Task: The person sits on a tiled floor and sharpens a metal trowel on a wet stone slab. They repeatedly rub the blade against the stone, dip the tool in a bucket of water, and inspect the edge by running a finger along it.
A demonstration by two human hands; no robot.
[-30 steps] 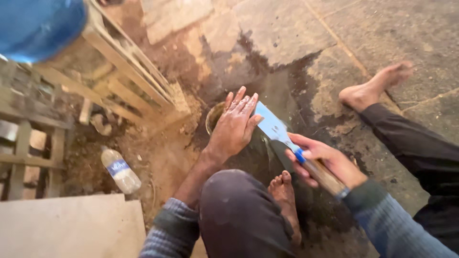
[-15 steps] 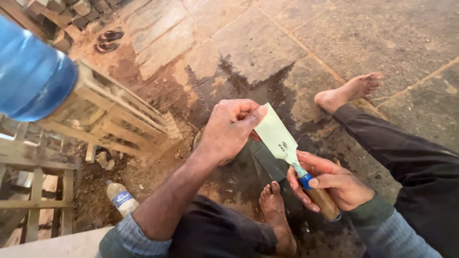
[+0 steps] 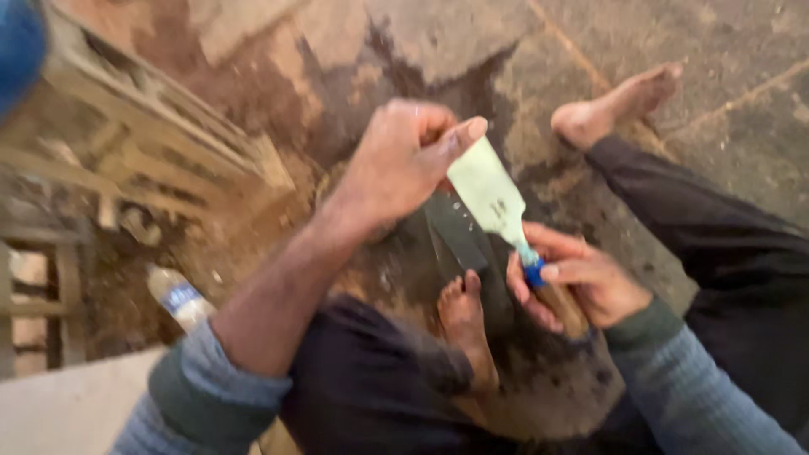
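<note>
Thumb now runs along the scraper blade

The left hand (image 3: 404, 164), spread open over the wet ground a second ago, is now curled at frame centre, its thumb pressed on the top edge of the pale flat blade of the scraper (image 3: 489, 198). The right hand (image 3: 581, 282) stays wrapped around the wooden handle at lower right, blade tilted up and leftward. So the work has moved from the ground to the blade itself. A bare foot (image 3: 463, 316) rests below; a plastic bottle (image 3: 179, 297) lies at lower left.
</note>
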